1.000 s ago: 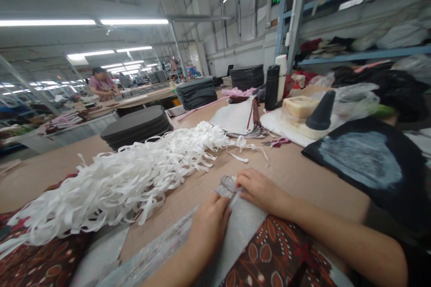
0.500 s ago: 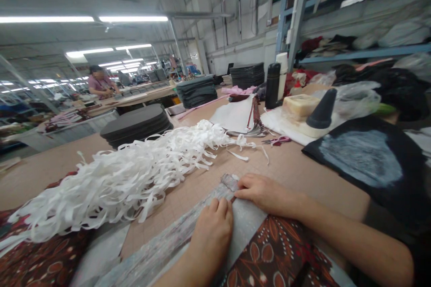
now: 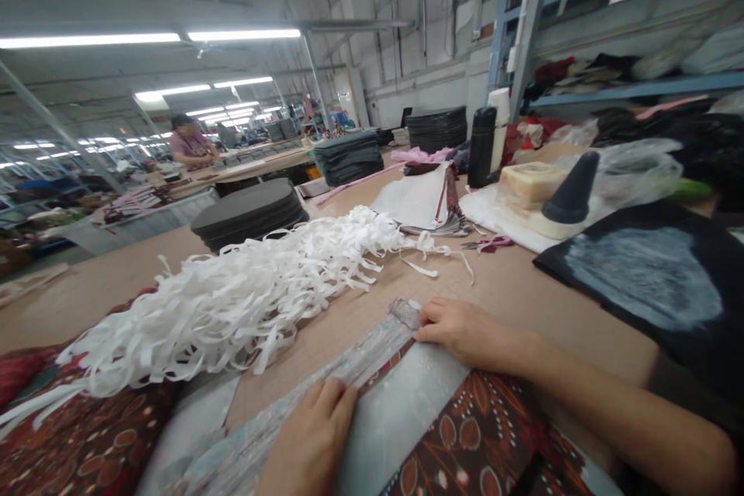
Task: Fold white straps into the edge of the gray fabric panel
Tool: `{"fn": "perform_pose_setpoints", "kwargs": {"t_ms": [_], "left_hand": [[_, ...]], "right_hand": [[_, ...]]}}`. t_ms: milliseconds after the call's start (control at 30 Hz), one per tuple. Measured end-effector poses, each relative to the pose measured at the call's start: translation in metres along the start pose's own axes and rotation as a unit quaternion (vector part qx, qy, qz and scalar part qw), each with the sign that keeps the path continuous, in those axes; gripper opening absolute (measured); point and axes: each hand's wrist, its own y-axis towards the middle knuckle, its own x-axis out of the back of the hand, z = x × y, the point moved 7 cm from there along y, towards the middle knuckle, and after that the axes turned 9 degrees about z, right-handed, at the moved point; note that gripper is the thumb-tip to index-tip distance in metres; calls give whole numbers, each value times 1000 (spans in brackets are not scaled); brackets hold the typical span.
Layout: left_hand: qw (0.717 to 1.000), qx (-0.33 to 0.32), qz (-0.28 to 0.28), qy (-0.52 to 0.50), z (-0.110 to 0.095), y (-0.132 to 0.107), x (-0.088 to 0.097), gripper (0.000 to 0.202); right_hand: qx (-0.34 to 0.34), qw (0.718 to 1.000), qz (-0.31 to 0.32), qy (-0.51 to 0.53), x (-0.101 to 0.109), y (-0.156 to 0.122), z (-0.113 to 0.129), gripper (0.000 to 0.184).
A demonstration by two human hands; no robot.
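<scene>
Long grey strip (image 3: 349, 360), glittery-looking, laid diagonally across the near part of the worktop (image 3: 511, 294), far end near the middle, near end running off toward the lower left. Strip lying along the edge of a grey sheet (image 3: 401, 418), itself beside brown patterned fabric (image 3: 488, 442) at the bottom edge.

Right hand (image 3: 465, 333) flat, fingers together, fingertips pressing on the strip's far end, nothing gripped. Left hand (image 3: 311, 438) lower down, palm down, fingers loosely spread and resting on the same strip at the sheet's edge, pressing rather than holding.

Just beyond the strip, to the left: a big tangled heap of white ribbons (image 3: 232, 302), trailing from mid-worktop down to the left corner, over more patterned cloth (image 3: 75, 442). Behind the heap, a stack of dark oval pieces (image 3: 249, 213). To the right, a black mat with a chalky white patch (image 3: 645, 279), well apart from both hands. Further back: a black cone (image 3: 573, 190) beside a pale yellowish block (image 3: 532, 182), small scissors (image 3: 488, 244), a folded white piece (image 3: 415, 198), a black flask (image 3: 481, 146). In the far background on the left, another person (image 3: 189, 146) at a separate table.
</scene>
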Motion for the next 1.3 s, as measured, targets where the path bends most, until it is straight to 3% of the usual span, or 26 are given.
{"fn": "perform_pose_setpoints", "kwargs": {"t_ms": [100, 200, 333, 467, 600, 733, 833, 900, 967, 1100, 1167, 1233, 1300], "left_hand": [[996, 27, -16, -79, 19, -19, 2, 28], [994, 39, -27, -97, 23, -26, 3, 21], [997, 9, -65, -31, 11, -28, 4, 28], [988, -50, -123, 83, -5, -32, 3, 29], [987, -44, -118, 104, -1, -42, -1, 28], [995, -9, -94, 27, 17, -65, 0, 29], [995, 50, -69, -46, 35, -81, 2, 28], [992, 81, -55, -76, 43, -89, 2, 24], [992, 85, -57, -70, 43, -92, 2, 23], [995, 38, -86, 43, 28, -95, -1, 26], [992, 24, -92, 78, 24, -96, -4, 26], [994, 29, -81, 71, 27, -99, -4, 25], [997, 46, -58, 38, 35, -103, -3, 22]], "right_hand": [[-21, 999, -16, 21, 7, 9, 7, 25], [15, 998, -6, 55, 10, 24, 36, 22], [87, 994, 20, 60, -2, 43, 81, 21], [139, 990, 29, -2, -12, 46, 100, 18], [132, 990, 22, -45, -12, 31, 79, 17], [76, 996, 4, -41, -5, 9, 38, 23], [36, 998, 20, -47, -3, 7, 27, 25], [29, 998, 31, -50, -3, 17, 40, 26], [52, 997, 37, -39, -6, 34, 68, 26], [151, 987, 38, -26, -19, 68, 139, 17], [196, 979, 41, -50, -28, 74, 159, 12], [212, 974, 41, -71, -33, 72, 160, 10], [187, 979, 46, -72, -33, 63, 139, 14]]}}
